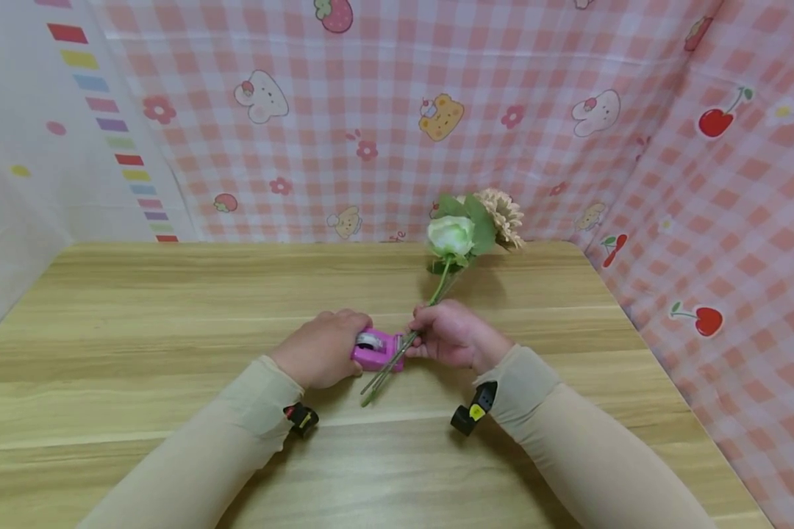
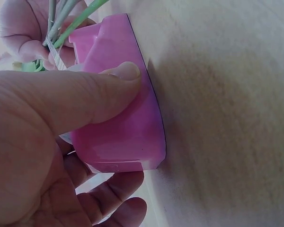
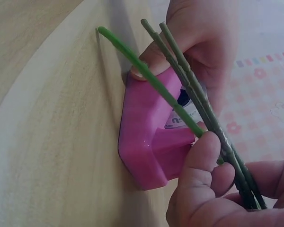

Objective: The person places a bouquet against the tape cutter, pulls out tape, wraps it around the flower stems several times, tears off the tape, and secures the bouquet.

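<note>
A pink tape dispenser (image 1: 377, 350) (image 2: 120, 123) (image 3: 151, 137) stands on the wooden table (image 1: 172, 308). My left hand (image 1: 320, 345) (image 2: 61, 123) grips it, thumb on its side and fingers behind. My right hand (image 1: 453, 334) (image 3: 213, 189) pinches a bunch of green flower stems (image 1: 397, 353) (image 3: 199, 99) (image 2: 61, 19) right against the dispenser's front. The stems carry a white rose (image 1: 451, 235) and a beige flower (image 1: 503, 214), raised over the far table. The stem ends (image 1: 370, 393) point towards me.
Pink checked cloth (image 1: 397, 117) with cartoon prints hangs behind and along the right side (image 1: 734, 220). A white sheet with coloured stripes (image 1: 26, 147) covers the left. The table's right edge (image 1: 662, 367) runs close to the cloth.
</note>
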Action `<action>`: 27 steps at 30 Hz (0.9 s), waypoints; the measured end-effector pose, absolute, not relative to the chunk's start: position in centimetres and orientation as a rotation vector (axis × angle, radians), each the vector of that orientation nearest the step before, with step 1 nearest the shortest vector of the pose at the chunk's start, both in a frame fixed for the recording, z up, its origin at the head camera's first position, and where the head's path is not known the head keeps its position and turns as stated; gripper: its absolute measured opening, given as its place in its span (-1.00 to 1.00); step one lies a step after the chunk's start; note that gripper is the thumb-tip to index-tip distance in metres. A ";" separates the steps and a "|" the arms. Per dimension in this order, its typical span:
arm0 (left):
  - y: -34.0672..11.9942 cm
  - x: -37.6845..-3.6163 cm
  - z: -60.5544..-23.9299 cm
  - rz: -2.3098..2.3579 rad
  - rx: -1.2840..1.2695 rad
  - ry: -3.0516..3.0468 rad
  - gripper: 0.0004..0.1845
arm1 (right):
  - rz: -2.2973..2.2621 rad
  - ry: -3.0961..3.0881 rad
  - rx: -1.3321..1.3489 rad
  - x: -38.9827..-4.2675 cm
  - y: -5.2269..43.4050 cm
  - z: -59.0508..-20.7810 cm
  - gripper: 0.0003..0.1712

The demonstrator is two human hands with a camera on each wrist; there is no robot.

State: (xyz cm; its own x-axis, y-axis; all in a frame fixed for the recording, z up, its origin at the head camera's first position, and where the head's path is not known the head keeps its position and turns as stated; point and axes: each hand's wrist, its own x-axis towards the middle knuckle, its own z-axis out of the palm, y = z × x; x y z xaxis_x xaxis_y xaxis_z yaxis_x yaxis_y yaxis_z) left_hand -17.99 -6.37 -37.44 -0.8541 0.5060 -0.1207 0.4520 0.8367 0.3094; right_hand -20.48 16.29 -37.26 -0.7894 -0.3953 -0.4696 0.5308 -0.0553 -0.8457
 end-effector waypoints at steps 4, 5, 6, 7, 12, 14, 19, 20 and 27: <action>-6.3 -17.9 -37.3 0.407 0.735 2.814 -0.33 | -1.905 1.584 0.150 -20.5 16.5 -37.3 -0.64; -6.3 -17.9 -37.3 0.408 0.733 2.815 -0.33 | -1.907 1.577 0.155 -20.5 16.6 -37.3 -0.65; -6.3 -17.9 -37.3 0.406 0.733 2.815 -0.33 | -1.911 1.567 0.159 -20.5 16.7 -37.3 -0.65; -6.3 -17.9 -37.3 0.405 0.734 2.815 -0.33 | -1.916 1.554 0.165 -20.5 16.8 -37.4 -0.66; -6.4 -17.9 -37.3 0.392 0.746 2.817 -0.33 | -1.946 1.486 0.170 -20.5 17.2 -37.6 -0.69; -6.4 -18.0 -37.3 0.387 0.748 2.819 -0.34 | -1.950 1.471 0.148 -20.5 17.3 -37.7 -0.70; -6.3 -18.0 -37.3 0.385 0.748 2.823 -0.35 | -1.958 1.470 0.106 -20.5 17.6 -37.8 -0.73; -6.3 -18.0 -37.3 0.385 0.748 2.824 -0.35 | -1.959 1.472 0.100 -20.5 17.7 -37.8 -0.74; -6.3 -17.9 -37.3 0.400 0.758 2.830 -0.38 | -1.972 1.453 0.059 -20.5 17.7 -38.2 -0.78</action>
